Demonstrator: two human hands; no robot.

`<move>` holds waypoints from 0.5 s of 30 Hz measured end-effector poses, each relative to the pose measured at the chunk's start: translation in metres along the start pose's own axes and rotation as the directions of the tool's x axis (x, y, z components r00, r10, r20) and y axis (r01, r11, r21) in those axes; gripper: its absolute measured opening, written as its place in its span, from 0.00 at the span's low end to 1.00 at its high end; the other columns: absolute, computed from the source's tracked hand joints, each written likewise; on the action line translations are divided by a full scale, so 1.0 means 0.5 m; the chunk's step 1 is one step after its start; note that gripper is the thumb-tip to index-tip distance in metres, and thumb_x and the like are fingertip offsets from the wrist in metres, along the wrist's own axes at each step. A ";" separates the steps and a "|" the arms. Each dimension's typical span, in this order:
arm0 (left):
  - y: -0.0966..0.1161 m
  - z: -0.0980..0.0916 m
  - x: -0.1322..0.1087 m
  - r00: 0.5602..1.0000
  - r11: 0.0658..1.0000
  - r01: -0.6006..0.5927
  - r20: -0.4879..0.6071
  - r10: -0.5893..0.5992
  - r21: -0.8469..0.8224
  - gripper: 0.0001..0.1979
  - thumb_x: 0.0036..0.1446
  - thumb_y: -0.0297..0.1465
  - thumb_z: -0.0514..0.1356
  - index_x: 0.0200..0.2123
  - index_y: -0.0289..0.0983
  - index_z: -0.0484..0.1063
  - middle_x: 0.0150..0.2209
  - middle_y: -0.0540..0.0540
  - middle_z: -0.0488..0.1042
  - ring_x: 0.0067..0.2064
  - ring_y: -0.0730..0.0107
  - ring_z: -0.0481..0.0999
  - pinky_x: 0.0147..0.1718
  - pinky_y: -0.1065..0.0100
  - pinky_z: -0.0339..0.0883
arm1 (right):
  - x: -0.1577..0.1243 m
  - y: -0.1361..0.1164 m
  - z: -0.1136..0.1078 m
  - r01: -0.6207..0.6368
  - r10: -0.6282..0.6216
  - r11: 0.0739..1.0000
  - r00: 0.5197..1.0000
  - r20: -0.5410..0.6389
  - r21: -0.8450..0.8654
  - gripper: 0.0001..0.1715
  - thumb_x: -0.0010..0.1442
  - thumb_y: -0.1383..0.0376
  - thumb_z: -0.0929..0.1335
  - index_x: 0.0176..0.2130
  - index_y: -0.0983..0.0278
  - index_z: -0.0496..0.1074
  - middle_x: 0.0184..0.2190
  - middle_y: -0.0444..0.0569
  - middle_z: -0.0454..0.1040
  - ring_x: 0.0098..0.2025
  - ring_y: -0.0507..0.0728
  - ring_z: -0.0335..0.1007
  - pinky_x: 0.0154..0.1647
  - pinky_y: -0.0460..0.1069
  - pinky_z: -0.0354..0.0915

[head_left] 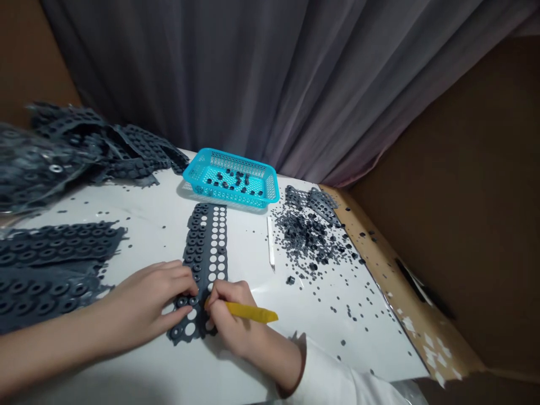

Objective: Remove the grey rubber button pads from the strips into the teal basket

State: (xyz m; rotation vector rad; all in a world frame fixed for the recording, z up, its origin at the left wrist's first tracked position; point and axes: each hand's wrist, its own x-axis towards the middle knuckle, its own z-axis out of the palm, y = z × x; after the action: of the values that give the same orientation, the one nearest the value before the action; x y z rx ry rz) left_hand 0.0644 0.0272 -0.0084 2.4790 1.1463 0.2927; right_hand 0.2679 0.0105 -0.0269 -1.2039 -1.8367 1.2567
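A dark grey rubber sheet (206, 247) lies lengthwise before me. Ring-shaped parts still sit in most of its left side, while the right side is mainly rows of round holes. My left hand (158, 298) rests on its near left part, thumb and fingers apart around two rings. My right hand (232, 315) is closed around a yellow pen-like tool (255, 313), over the sheet's near right edge. The tool's working tip is hidden by my fingers.
Behind the sheet stands a blue basket (230, 197) holding several small dark parts. A pile of dark scraps (306, 233) spreads over the right side, beside a white pen-like stick (270, 244). More rubber sheets (54, 244) lie at left, with a heap (126, 152) behind them.
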 end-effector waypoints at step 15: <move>-0.027 0.070 -0.002 0.897 0.785 -0.398 0.022 0.441 0.474 0.09 0.57 0.23 0.58 0.36 0.37 0.78 0.31 0.41 0.77 0.33 0.56 0.69 0.38 0.59 0.61 | 0.001 0.006 0.004 -0.028 0.028 1.000 1.000 -0.013 0.003 0.08 0.50 0.71 0.61 0.22 0.62 0.61 0.17 0.42 0.64 0.21 0.51 0.59 0.23 0.44 0.55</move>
State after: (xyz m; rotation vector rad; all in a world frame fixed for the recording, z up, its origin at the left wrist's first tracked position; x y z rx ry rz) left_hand 0.0666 0.0253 -0.0456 3.1851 0.7339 0.2746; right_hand 0.2673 0.0105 -0.0305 -1.2375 -1.8136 1.2638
